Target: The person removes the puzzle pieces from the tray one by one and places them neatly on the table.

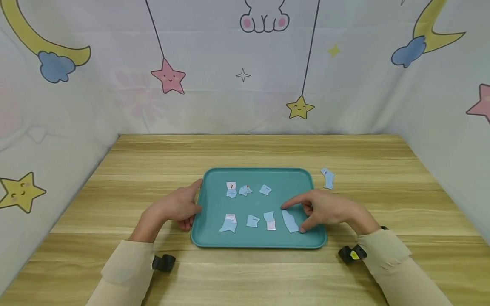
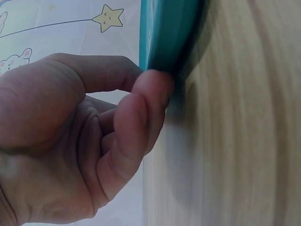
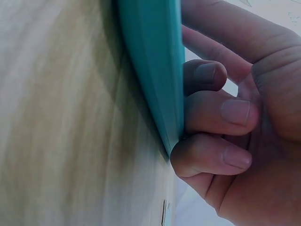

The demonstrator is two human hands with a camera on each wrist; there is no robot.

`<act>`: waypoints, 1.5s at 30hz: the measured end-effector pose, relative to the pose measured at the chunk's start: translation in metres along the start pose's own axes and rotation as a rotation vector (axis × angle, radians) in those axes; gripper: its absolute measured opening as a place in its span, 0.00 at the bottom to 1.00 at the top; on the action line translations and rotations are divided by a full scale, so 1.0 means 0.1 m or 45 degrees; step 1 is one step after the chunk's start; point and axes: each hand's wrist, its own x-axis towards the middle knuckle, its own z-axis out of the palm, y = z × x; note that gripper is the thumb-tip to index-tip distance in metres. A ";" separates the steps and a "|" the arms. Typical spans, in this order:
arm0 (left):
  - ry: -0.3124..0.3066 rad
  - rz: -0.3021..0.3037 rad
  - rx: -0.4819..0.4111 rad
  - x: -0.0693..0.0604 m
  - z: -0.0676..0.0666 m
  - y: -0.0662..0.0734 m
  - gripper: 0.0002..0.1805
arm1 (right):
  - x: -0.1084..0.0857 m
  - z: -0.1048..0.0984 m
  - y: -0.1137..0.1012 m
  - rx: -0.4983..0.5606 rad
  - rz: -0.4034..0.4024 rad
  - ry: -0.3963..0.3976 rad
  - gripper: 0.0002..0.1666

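A teal tray [image 1: 256, 243] lies on the wooden table, with several irregular light-blue paper pieces spread over it in two loose rows. My left hand [image 1: 179, 206] is at the tray's left rim, thumb and index finger on the edge, other fingers curled outside it; the left wrist view shows the fingertips against the tray's side [image 2: 171, 35]. Over the right side, my right hand [image 1: 325, 208] pinches a long curved blue paper piece [image 1: 290, 221] between index finger and thumb, at its two ends. Its other fingers are bent beside the tray wall [image 3: 153, 56] in the right wrist view.
One loose paper piece [image 1: 328, 178] lies on the table beyond the tray's right rim. Wood-grain tabletop [image 1: 249, 276] surrounds the tray. A white cloth [image 1: 214, 110] printed with stars and moons hangs behind and at both sides.
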 end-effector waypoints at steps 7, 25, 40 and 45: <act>0.001 -0.009 0.000 0.01 0.01 -0.01 0.47 | -0.01 0.01 -0.01 -0.004 0.009 0.004 0.35; -0.001 -0.017 -0.013 0.02 0.01 -0.01 0.47 | -0.01 0.03 0.02 -0.057 0.006 0.020 0.35; 0.002 -0.022 -0.014 0.00 0.02 -0.01 0.47 | 0.01 0.07 0.04 -0.063 0.016 0.028 0.34; 0.006 -0.020 -0.016 0.00 0.01 0.00 0.47 | 0.01 0.06 0.05 -0.047 -0.021 0.027 0.33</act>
